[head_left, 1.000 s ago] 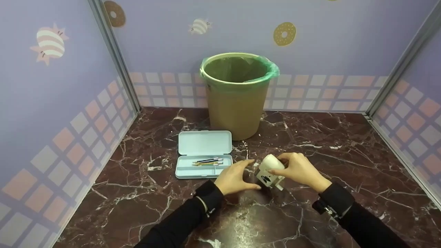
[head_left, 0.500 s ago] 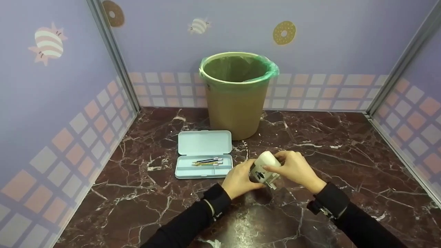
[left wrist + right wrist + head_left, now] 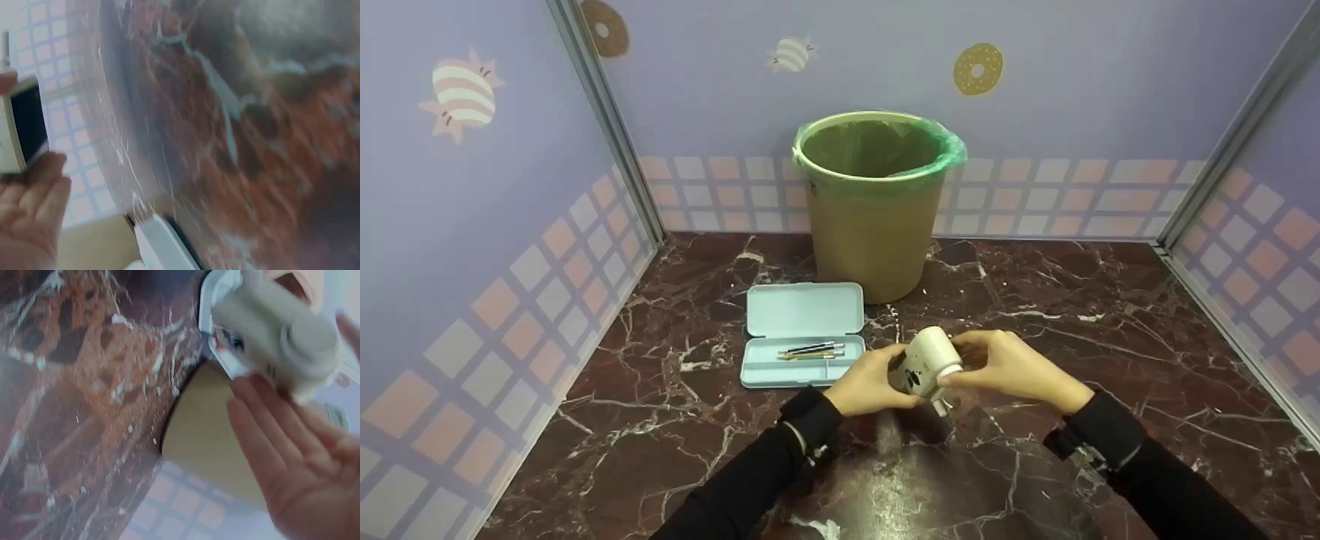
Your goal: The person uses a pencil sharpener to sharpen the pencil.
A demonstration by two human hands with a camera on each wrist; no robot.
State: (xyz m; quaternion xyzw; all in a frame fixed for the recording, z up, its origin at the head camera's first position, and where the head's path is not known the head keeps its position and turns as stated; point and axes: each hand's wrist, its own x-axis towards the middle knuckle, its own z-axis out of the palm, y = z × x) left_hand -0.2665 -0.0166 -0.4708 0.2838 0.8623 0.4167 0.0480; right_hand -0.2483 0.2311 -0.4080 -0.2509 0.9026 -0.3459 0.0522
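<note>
A white hand-crank pencil sharpener (image 3: 928,358) with a dark cartoon print is tilted above the marble top, its crank handle (image 3: 940,407) pointing down. My left hand (image 3: 870,385) grips its left side between thumb and fingers. The left wrist view catches the sharpener's dark base (image 3: 29,126) against those fingers. My right hand (image 3: 1011,367) is at the sharpener's other end. In the right wrist view, the right hand (image 3: 304,475) has straight fingers against the sharpener's underside, and its thumb stands apart.
To the left lies an open light-blue pencil case (image 3: 804,309) with several thin pencils (image 3: 812,349) in it. Behind it stands a tan waste bin (image 3: 874,240) with a green liner. Patterned panels (image 3: 720,191) enclose the back and sides.
The left hand closed round the sharpener from the left. The sharpener has moved left and turned, with more of its front knob showing. The right hand's hold has loosened.
</note>
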